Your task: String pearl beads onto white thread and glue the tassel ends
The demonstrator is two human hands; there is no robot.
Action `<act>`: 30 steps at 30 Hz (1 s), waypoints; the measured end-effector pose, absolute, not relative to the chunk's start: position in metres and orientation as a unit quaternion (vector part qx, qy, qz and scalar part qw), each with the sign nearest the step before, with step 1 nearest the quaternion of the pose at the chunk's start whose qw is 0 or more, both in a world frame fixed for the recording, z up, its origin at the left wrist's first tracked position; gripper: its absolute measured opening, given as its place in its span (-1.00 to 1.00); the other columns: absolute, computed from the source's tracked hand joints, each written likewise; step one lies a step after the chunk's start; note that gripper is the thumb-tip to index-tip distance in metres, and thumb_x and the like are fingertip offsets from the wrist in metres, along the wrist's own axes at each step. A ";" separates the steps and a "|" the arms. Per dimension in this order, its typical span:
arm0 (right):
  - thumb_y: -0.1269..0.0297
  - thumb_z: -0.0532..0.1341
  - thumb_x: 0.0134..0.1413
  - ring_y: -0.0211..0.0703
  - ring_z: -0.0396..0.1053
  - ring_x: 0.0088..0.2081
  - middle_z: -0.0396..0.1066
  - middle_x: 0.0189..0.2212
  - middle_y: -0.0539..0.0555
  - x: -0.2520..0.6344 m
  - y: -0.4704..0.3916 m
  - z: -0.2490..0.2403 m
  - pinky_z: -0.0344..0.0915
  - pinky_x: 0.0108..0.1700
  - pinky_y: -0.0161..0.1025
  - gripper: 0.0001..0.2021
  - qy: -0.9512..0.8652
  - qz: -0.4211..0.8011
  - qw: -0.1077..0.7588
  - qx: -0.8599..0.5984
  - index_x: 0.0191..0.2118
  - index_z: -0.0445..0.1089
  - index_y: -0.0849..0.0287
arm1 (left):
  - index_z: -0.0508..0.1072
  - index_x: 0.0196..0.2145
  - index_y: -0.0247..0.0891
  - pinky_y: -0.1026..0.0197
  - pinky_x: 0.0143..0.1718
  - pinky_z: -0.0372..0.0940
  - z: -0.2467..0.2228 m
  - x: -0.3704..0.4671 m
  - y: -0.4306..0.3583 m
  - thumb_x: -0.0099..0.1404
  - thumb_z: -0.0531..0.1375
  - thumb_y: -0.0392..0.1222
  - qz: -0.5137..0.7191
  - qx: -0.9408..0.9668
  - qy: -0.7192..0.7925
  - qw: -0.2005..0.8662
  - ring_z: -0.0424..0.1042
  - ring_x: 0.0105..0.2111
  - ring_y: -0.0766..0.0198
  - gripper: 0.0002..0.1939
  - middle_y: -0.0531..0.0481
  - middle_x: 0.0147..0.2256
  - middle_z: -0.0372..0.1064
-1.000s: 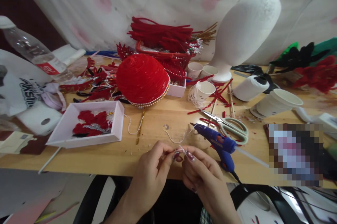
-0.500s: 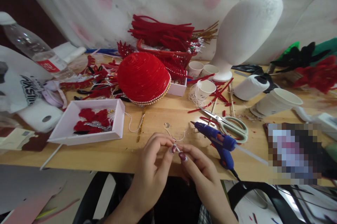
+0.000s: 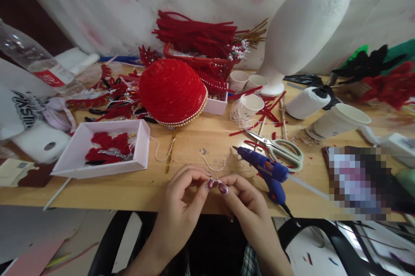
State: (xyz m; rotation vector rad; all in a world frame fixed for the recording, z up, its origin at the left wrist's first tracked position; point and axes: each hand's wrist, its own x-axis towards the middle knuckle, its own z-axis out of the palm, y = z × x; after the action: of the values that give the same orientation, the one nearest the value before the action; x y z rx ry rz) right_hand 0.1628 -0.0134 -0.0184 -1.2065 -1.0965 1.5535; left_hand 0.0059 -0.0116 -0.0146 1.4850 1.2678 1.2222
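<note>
My left hand [image 3: 183, 200] and my right hand [image 3: 248, 202] meet at the table's front edge, thumb tips almost touching. Both are closed in a pinch on a thin white thread, of which only a whitish bit shows between the nails; the fingers hide the rest. Just beyond the fingertips, a curved length of white thread [image 3: 212, 168] lies on the wood by a small clear piece [image 3: 203, 151]. To the right of my right hand is a blue hot glue gun [image 3: 261, 165] with a glue stick in its back. Scissors [image 3: 282, 150] with pale green handles lie behind it.
A red wrapped dome [image 3: 173, 92] with a beaded rim stands beyond my left hand. Left of it is a white box [image 3: 144, 146] holding red pieces. Paper cups [image 3: 253, 105], a thread spool [image 3: 304, 103] and a white foam head [image 3: 301, 29] stand farther back.
The view has shifted slightly. My fingertips have drawn closer together, and the whitish bit between them shows less. Things on the table stay where they were.
</note>
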 end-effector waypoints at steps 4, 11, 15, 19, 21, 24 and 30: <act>-0.07 0.29 0.19 -0.39 -0.01 -0.60 0.12 -0.63 -0.15 0.163 -0.014 -0.019 -0.06 -0.57 -0.39 -0.63 -0.438 0.624 0.432 -0.481 -0.26 0.47 0.20 | 0.46 -0.27 -0.17 0.26 -0.08 0.41 -0.017 0.007 -0.014 0.43 0.16 -0.28 0.480 0.575 0.497 0.439 0.52 -0.13 0.26 -0.90 0.00 -0.19 0.51; -0.08 0.27 0.21 -0.39 0.01 -0.61 0.13 -0.63 -0.14 0.166 -0.017 -0.017 -0.02 -0.57 -0.40 -0.60 -0.435 0.643 0.425 -0.466 -0.16 0.50 0.20 | 0.48 -0.26 -0.17 0.30 -0.06 0.43 -0.019 0.005 -0.014 0.38 0.17 -0.39 0.513 0.608 0.493 0.353 0.53 -0.10 0.30 -0.85 0.01 -0.18 0.52; -0.05 0.26 0.24 -0.39 0.00 -0.61 0.12 -0.63 -0.15 0.166 -0.017 -0.019 -0.01 -0.58 -0.41 -0.62 -0.432 0.642 0.435 -0.461 -0.12 0.51 0.20 | 0.55 -0.28 -0.24 0.39 -0.20 0.43 -0.016 0.007 -0.014 0.31 0.24 -0.47 0.515 0.681 0.475 0.212 0.53 -0.26 0.36 -0.83 0.02 -0.29 0.50; -0.05 0.26 0.23 -0.39 0.00 -0.62 0.12 -0.64 -0.15 0.166 -0.017 -0.022 0.02 -0.58 -0.41 -0.61 -0.418 0.642 0.450 -0.458 -0.09 0.52 0.20 | 0.56 -0.24 -0.28 0.36 -0.27 0.43 -0.016 0.013 -0.014 0.31 0.25 -0.50 0.513 0.710 0.461 0.143 0.53 -0.34 0.35 -0.83 0.01 -0.35 0.52; -0.06 0.27 0.22 -0.40 0.00 -0.63 0.13 -0.63 -0.15 0.166 -0.018 -0.022 0.03 -0.59 -0.41 -0.59 -0.412 0.642 0.455 -0.460 -0.05 0.51 0.20 | 0.55 -0.22 -0.30 0.31 -0.27 0.44 -0.018 0.016 -0.015 0.32 0.25 -0.48 0.510 0.719 0.464 0.088 0.54 -0.36 0.32 -0.85 -0.01 -0.35 0.54; -0.06 0.27 0.22 -0.40 -0.01 -0.63 0.12 -0.64 -0.16 0.166 -0.021 -0.021 0.03 -0.60 -0.42 -0.57 -0.406 0.641 0.453 -0.468 -0.01 0.50 0.19 | 0.54 -0.20 -0.35 0.26 -0.26 0.44 -0.020 0.021 -0.015 0.32 0.26 -0.49 0.499 0.727 0.471 0.016 0.55 -0.37 0.28 -0.85 -0.05 -0.35 0.56; -0.08 0.27 0.21 -0.38 0.04 -0.60 0.21 -0.56 -0.08 0.164 -0.024 -0.018 0.04 -0.59 -0.40 -0.59 -0.424 0.607 0.457 -0.493 -0.04 0.53 0.14 | 0.53 -0.21 -0.32 0.31 -0.22 0.45 -0.019 0.024 -0.015 0.33 0.23 -0.49 0.491 0.720 0.484 0.078 0.57 -0.33 0.30 -0.85 -0.05 -0.33 0.56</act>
State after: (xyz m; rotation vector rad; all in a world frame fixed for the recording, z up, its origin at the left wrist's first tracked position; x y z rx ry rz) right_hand 0.1641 -0.0237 -0.0184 -1.2164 -1.0464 1.4953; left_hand 0.0245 -0.0148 -0.0194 2.1558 1.4509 1.4716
